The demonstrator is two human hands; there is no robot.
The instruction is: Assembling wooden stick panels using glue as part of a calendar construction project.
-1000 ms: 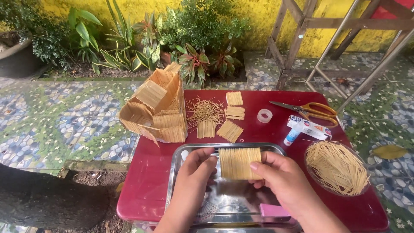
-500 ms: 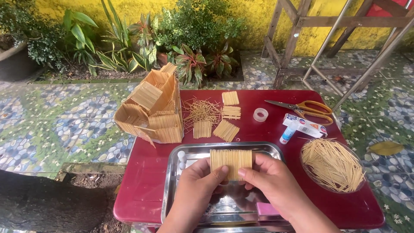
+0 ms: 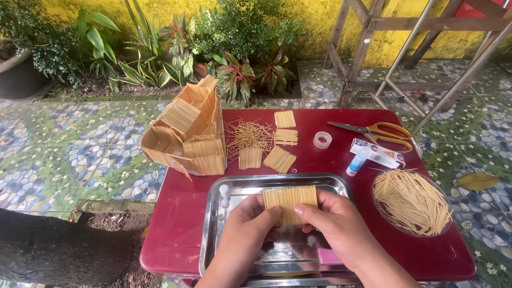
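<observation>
1. Left hand [image 3: 246, 230] and right hand [image 3: 335, 229] pinch flat rectangular panel of pale toothpicks [image 3: 290, 203] by its lower edge, above shiny steel tray [image 3: 213, 224].
2. Thumbs cover panel's lower corners; forearms cut off at frame bottom.

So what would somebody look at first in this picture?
Probably the flat panel of glued toothpicks in the middle, pinched between the left hand and right hand over a shiny metal tray. Next, the little toothpick house standing at the red table's far left corner, and the big heap of loose toothpicks on the right.
</observation>
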